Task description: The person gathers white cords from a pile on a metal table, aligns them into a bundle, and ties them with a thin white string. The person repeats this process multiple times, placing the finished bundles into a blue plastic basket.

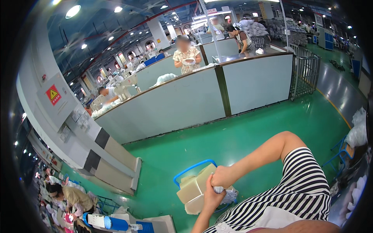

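In front of my body both hands are closed and close together. My right hand is a fist, its elbow raised out to the right. Just below it, my left hand has its fingers wrapped round the same spot. A pale crumpled bit of cloth or plastic pokes out between them; its kind is too small to make out. Under and beside the hands are cream-coloured box-like pieces with flat faces. Behind them rises a blue tubular frame. Greyish-white crumpled material lies beside my hands, partly hidden.
A grey partition runs across the far side of the green floor. People work behind it. At left stands a pillar with a warning sign. A wheeled metal rack and a blue-legged stool with white bags are at right.
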Demonstrator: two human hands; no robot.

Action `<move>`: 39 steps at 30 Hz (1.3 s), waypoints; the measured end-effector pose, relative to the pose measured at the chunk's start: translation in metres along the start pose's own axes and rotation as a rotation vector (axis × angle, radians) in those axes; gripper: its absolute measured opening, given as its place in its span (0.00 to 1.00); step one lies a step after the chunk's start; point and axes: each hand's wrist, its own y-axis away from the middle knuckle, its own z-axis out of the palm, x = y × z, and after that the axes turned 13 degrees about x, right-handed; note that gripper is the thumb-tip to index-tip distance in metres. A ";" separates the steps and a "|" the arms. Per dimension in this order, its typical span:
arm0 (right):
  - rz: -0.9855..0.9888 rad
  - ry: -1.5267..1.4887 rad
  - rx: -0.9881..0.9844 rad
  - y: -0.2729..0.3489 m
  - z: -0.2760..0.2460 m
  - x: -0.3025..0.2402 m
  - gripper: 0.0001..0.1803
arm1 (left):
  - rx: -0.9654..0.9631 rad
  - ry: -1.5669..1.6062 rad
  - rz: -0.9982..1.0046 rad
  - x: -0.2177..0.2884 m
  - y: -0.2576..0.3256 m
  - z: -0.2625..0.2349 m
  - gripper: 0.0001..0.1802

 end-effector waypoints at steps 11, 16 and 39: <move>0.170 -0.505 -0.032 0.012 -0.005 -0.016 0.21 | -0.104 0.127 -0.009 0.006 -0.007 -0.030 0.41; 0.220 -0.750 0.042 0.000 -0.022 0.031 0.21 | -0.057 0.173 0.026 -0.015 -0.025 -0.042 0.37; 0.428 0.219 0.397 -0.010 0.025 0.002 0.36 | 0.188 -0.808 0.119 -0.045 -0.096 -0.055 0.19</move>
